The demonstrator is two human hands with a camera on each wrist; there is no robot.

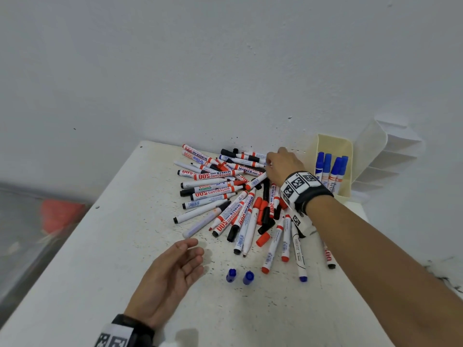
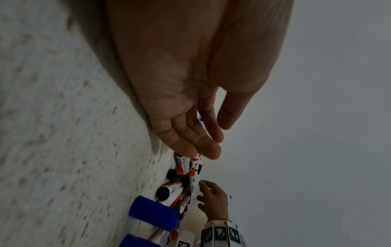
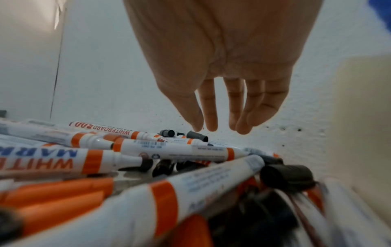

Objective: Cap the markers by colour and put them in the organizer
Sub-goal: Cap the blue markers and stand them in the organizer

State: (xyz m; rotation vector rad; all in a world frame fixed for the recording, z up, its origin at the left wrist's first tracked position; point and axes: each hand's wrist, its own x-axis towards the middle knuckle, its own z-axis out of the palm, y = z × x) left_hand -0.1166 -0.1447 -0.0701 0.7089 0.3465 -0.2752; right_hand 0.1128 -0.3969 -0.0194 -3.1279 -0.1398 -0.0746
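Because the pile (image 1: 230, 196) is a loose tangle of crossed barrels and stray caps, the chief risk I judge from here is a careless pick: fingers dropping into its far side could drag or roll neighbouring markers, send loose caps skittering toward the table (image 1: 87, 259) edge, or come up with a cap whose colour does not match the barrel. Bare nibs lie exposed all through the pile, so a sweep across them could also smear ink on skin or surface. A second risk is the organizer (image 1: 333, 146), which stands just beside the pile against the wall; a wide pull back from the pile could knock it and tip the four blue markers (image 1: 330, 169) standing in it.

The right hand (image 1: 281, 165) hangs over the pile's far side, fingers (image 3: 211, 120) straight, pointing down, grasping nothing; the wrist view shows the tips just above dark caps (image 3: 196, 135) at the wall, apart from them as far as I can tell. The left hand (image 1: 170, 271) lies released, palm up, at the pile's near side, holding nothing. Two blue caps (image 1: 239, 276) sit just beside the pile's near edge, close to that hand, and a blue-ended marker (image 1: 299, 256) lies at the pile's near right fringe, near them.
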